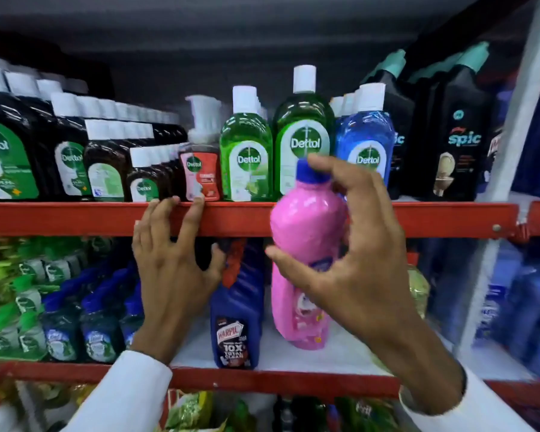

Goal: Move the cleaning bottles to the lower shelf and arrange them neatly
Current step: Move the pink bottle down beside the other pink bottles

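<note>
A pink bottle [306,226] with a blue cap is held tilted in front of the red shelf edge [75,218], its base low over the white lower shelf [334,353]. My right hand [356,257] is shut around it, thumb on its front and fingers near the cap. A dark blue Harpic bottle [234,325] stands on the lower shelf just left of the pink one. My left hand [172,263] rests on the red edge of the upper shelf with fingers spread, holding nothing.
The upper shelf holds brown Dettol bottles [69,157], green Dettol bottles [247,151], a blue one [365,141] and black Spic bottles [459,135]. Small blue and green bottles [60,307] crowd the lower shelf's left. Blue bottles [530,307] fill the right bay.
</note>
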A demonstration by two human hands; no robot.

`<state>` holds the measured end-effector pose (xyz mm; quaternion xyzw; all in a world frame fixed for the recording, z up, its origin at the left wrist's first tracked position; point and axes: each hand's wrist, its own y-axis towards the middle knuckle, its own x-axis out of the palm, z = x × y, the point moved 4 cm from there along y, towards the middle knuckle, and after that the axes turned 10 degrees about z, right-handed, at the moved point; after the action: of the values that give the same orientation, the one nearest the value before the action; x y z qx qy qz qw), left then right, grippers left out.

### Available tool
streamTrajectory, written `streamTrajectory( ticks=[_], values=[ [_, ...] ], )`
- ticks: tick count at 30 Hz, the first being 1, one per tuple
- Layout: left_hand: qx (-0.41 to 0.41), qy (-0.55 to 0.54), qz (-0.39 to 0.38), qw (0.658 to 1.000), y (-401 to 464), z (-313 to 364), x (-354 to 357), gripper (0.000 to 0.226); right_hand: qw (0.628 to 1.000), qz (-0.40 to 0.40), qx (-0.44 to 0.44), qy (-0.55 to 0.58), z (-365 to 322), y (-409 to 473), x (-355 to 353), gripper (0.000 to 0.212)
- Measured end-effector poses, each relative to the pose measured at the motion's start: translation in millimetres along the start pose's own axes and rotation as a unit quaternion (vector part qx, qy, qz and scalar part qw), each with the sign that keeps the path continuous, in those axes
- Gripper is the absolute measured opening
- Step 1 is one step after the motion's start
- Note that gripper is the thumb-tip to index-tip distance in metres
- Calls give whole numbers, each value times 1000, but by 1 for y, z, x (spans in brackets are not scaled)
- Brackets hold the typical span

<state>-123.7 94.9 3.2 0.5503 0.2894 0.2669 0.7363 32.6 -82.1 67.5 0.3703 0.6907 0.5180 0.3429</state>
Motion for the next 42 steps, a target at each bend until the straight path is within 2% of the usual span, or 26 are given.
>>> streamTrajectory(
  ticks=[8,14,21,29,32,34,36,37,38,40,42],
  values=[
    [-38,9,7,999,0,9,6,67,992,32,89,-81,94,-87,13,79],
    [-31,25,5,999,0,7,6,69,979,1,160,-127,135,-122,39,80],
    [-31,26,0,999,-2,6,7,72,970,-6,196,-144,147,-132,48,80],
    [-18,21,-18,999,-5,4,2,74,965,-41,188,-176,143,-139,55,89],
    [6,-31,12,999,-25,-3,-9,65,957,-44,186,-217,137,-142,51,95],
    [5,-90,31,995,-56,-15,-16,53,956,1,150,-250,124,-145,44,88],
    [-71,-150,-9,986,-91,-30,-16,45,963,67,48,-255,101,-154,42,57],
    [-123,-174,-49,976,-107,-40,-11,46,969,78,11,-235,90,-163,46,40],
    [-168,-189,-94,963,-123,-50,-3,49,978,55,7,-203,83,-172,56,28],
    [-227,-202,-191,933,-147,-69,17,62,984,-52,96,-143,86,-186,82,27],
    [-255,-223,-293,894,-162,-84,35,76,956,-152,216,-127,100,-205,109,42]
  ],
)
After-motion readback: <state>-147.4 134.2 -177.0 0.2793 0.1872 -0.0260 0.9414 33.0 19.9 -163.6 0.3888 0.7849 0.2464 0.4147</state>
